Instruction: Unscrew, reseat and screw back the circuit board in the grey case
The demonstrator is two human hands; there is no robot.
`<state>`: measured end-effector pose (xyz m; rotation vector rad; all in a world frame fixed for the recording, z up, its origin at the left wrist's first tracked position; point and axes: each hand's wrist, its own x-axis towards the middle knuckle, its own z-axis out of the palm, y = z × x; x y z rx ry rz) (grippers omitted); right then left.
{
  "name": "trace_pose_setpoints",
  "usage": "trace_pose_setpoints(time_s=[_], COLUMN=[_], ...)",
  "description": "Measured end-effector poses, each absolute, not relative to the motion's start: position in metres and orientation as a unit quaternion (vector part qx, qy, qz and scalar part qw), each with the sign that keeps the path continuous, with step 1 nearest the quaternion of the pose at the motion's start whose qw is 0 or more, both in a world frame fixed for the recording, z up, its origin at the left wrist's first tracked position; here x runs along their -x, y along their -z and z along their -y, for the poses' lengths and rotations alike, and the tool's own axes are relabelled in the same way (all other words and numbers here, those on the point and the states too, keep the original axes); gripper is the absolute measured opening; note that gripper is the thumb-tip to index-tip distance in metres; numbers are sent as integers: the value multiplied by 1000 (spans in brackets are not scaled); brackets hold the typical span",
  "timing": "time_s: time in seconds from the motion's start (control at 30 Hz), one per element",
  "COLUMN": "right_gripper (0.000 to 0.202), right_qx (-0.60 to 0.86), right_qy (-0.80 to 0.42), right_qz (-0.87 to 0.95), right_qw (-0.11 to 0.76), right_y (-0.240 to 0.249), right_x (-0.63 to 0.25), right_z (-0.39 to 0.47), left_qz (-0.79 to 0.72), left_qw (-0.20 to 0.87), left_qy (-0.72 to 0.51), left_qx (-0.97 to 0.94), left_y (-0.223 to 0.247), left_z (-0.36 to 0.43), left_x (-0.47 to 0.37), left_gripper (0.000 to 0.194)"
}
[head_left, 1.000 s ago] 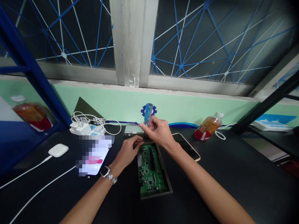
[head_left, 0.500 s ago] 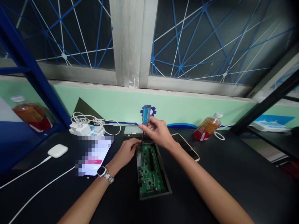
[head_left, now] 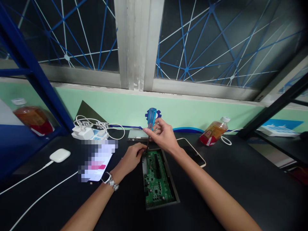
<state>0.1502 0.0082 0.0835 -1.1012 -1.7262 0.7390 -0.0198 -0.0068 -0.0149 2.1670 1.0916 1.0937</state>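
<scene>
My right hand (head_left: 165, 136) grips a screwdriver (head_left: 151, 117) with a clear blue handle, held upright. Its dark shaft points down to the far left corner of a green circuit board (head_left: 156, 179) set in a shallow metal case (head_left: 178, 199). My left hand (head_left: 132, 157) is closed at that same corner, fingertips beside the lower shaft. Whether it pinches the shaft or the case edge is hidden. The screwdriver's tip cannot be made out. A watch (head_left: 106, 177) and a bracelet are on my left wrist.
A flat metal-cased unit (head_left: 137, 135) lies behind the board. A phone (head_left: 193, 153) is to the right, a lit phone (head_left: 99, 165) to the left. Chargers on a power strip (head_left: 90, 132), a white earbud case (head_left: 60, 155) and a drink bottle (head_left: 214, 131) stand around.
The screwdriver handle has turned in my right hand and shifted slightly right. The case's near end has swung a little to the right and toward me. My left hand stays at the corner.
</scene>
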Motion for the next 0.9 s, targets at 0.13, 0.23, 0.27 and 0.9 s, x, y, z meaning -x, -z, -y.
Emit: trace_pose_setpoints(time_s=[0.13, 0.23, 0.27, 0.9], right_gripper=[42, 40, 40, 33], right_qx=[448, 422, 411, 336], right_qy=[-295, -322, -333, -471], right_qz=[704, 711, 710, 724], right_qw=[465, 461, 464, 375], right_y=[-84, -83, -82, -91], right_x=[-149, -151, -152, -163], right_z=[-6, -8, -9, -13], left_qz=[-397, -396, -396, -377], left_qw=[239, 243, 244, 315], left_qy=[-405, -404, -403, -458], left_qx=[-788, -788, -788, -741], left_y=[13, 13, 13, 1], left_z=[8, 9, 9, 13], left_x=[19, 19, 19, 7], left_gripper=[28, 27, 28, 28])
